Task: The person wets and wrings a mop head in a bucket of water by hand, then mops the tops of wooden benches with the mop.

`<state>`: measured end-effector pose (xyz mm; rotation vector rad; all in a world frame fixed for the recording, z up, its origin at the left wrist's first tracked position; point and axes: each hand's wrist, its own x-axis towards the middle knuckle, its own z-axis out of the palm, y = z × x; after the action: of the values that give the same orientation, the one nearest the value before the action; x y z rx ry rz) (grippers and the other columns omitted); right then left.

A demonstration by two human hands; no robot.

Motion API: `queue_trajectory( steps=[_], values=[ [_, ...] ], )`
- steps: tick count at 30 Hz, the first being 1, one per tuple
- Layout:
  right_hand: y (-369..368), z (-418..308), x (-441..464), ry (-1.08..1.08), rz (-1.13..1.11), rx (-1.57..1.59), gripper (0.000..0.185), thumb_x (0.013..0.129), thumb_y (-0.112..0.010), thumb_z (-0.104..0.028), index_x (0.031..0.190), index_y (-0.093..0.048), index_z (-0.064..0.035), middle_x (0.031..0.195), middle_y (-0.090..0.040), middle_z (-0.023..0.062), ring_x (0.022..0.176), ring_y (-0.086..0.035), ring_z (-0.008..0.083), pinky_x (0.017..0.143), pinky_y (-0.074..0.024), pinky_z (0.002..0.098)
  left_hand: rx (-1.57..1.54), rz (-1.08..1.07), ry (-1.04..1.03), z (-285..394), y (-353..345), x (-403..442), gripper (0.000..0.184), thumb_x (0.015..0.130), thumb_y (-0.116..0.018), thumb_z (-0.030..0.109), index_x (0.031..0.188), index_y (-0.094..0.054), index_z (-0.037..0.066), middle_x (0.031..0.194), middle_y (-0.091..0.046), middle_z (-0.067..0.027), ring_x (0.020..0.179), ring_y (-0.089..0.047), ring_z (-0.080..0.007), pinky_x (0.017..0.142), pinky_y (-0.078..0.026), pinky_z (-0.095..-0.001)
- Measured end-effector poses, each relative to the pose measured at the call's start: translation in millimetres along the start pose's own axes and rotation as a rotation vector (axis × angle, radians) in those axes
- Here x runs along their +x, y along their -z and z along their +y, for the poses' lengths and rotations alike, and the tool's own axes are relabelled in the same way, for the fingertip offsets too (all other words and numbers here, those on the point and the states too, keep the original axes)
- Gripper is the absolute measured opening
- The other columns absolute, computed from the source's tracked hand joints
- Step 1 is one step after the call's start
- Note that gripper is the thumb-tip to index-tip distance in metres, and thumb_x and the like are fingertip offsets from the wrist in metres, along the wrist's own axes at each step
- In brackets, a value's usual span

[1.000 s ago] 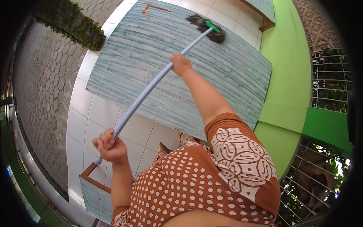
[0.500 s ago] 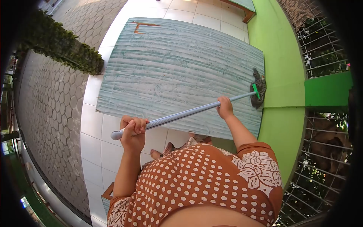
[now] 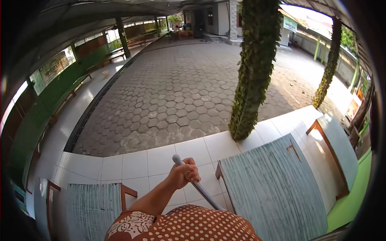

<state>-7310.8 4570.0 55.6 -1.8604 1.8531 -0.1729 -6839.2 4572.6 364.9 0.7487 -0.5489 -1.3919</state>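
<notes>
My left hand (image 3: pixel 184 174) is closed round the pale grey-blue pole of a mop (image 3: pixel 207 197), just below its rounded end cap. From my fist the pole slants down to the right, and its lower part disappears behind my brown dotted top. Neither the mop's dark head nor my right hand shows in this view. Right of the pole stands a low table (image 3: pixel 265 188) with a worn, streaky blue-green top and a brown mark near its far corner.
Another low table (image 3: pixel 94 209) stands at lower left, and a narrow bench-like table (image 3: pixel 337 148) at right. White floor tiles (image 3: pixel 132 164) border the hexagonal paving (image 3: pixel 173 92). A leaf-covered post (image 3: pixel 255 72) rises at the tile edge, with a second leafy post (image 3: pixel 331 64) farther right.
My view has swung up and left, from the tabletop and mop head to the paved yard. My right hand and the mop head have left the view; my left hand still grips the pole.
</notes>
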Motion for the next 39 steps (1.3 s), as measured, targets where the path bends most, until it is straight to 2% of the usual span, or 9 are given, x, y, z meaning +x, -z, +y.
queue_trajectory(
  steps=[5,11,14,15,17,19,26,35,39],
  values=[
    [4,-85,102,0.031,-0.028,0.042,0.005,0.065,-0.058,-0.006,0.069,-0.060,-0.0040,0.073,-0.059,0.0180,0.070,-0.057,0.0342,0.062,-0.0444,0.0416,-0.074,-0.084,-0.043,18,22,37,0.010,0.081,-0.046,0.010,0.073,-0.040,0.011,0.053,-0.037,0.0007,0.051,-0.037,-0.0142,0.069,-0.038,-0.0376],
    [-5,-111,238,-0.089,0.058,0.242,0.003,0.066,-0.056,-0.004,0.067,-0.059,-0.0035,0.072,-0.059,0.0175,0.068,-0.057,0.0328,0.061,-0.0443,0.0397,-0.036,-0.153,-0.167,75,35,120,0.011,0.081,-0.048,0.011,0.073,-0.040,0.010,0.054,-0.037,-0.0003,0.053,-0.038,-0.0144,0.068,-0.037,-0.0366],
    [-24,-125,341,-0.318,0.140,1.491,0.003,0.066,-0.055,-0.002,0.067,-0.059,-0.0033,0.071,-0.059,0.0173,0.067,-0.056,0.0320,0.061,-0.0442,0.0388,0.036,-0.212,-0.295,115,32,147,0.011,0.082,-0.049,0.011,0.074,-0.041,0.008,0.055,-0.038,-0.0008,0.053,-0.039,-0.0146,0.066,-0.037,-0.0356],
    [-27,-142,371,-0.264,0.121,1.449,0.004,0.066,-0.055,-0.002,0.066,-0.059,-0.0033,0.071,-0.059,0.0172,0.067,-0.056,0.0318,0.061,-0.0442,0.0385,0.077,-0.220,-0.346,126,33,153,0.010,0.082,-0.048,0.012,0.074,-0.042,0.008,0.055,-0.038,-0.0008,0.053,-0.039,-0.0145,0.066,-0.037,-0.0356],
    [-17,-204,402,0.147,0.192,0.321,0.007,0.066,-0.053,0.001,0.067,-0.058,-0.0042,0.072,-0.059,0.0156,0.067,-0.056,0.0308,0.061,-0.0440,0.0374,0.125,-0.192,-0.445,148,38,163,0.011,0.083,-0.048,0.013,0.075,-0.043,0.008,0.054,-0.039,-0.0008,0.051,-0.038,-0.0141,0.064,-0.037,-0.0351],
    [3,-276,412,0.332,0.193,0.136,0.006,0.067,-0.055,-0.001,0.069,-0.058,-0.0052,0.074,-0.059,0.0145,0.071,-0.056,0.0323,0.064,-0.0443,0.0385,0.163,-0.179,-0.532,172,49,177,0.012,0.083,-0.047,0.014,0.075,-0.043,0.008,0.053,-0.039,-0.0006,0.050,-0.037,-0.0138,0.062,-0.037,-0.0346],
    [-44,-366,455,0.501,0.196,0.141,0.009,0.066,-0.054,0.001,0.071,-0.058,-0.0057,0.072,-0.058,0.0173,0.074,-0.055,0.0368,0.065,-0.0447,0.0419,0.156,-0.052,-0.644,245,130,243,0.017,0.085,-0.045,0.021,0.071,-0.039,0.014,0.051,-0.037,0.0019,0.045,-0.034,-0.0111,0.057,-0.036,-0.0330],
    [-59,-437,415,0.130,0.195,0.254,0.010,0.068,-0.059,-0.011,0.073,-0.056,-0.0038,0.067,-0.057,0.0164,0.061,-0.052,0.0351,0.056,-0.0417,0.0396,0.025,-0.196,-0.621,336,183,419,0.015,0.085,-0.046,0.023,0.072,-0.041,0.016,0.049,-0.036,0.0051,0.040,-0.032,-0.0073,0.054,-0.037,-0.0294],
    [-46,-461,404,0.214,0.137,0.333,0.012,0.070,-0.060,-0.013,0.078,-0.055,-0.0050,0.068,-0.057,0.0158,0.065,-0.053,0.0357,0.059,-0.0416,0.0406,-0.104,-0.362,-0.618,349,156,484,0.014,0.088,-0.042,0.023,0.078,-0.043,0.015,0.048,-0.037,0.0065,0.036,-0.034,-0.0039,0.049,-0.039,-0.0256]
  ],
)
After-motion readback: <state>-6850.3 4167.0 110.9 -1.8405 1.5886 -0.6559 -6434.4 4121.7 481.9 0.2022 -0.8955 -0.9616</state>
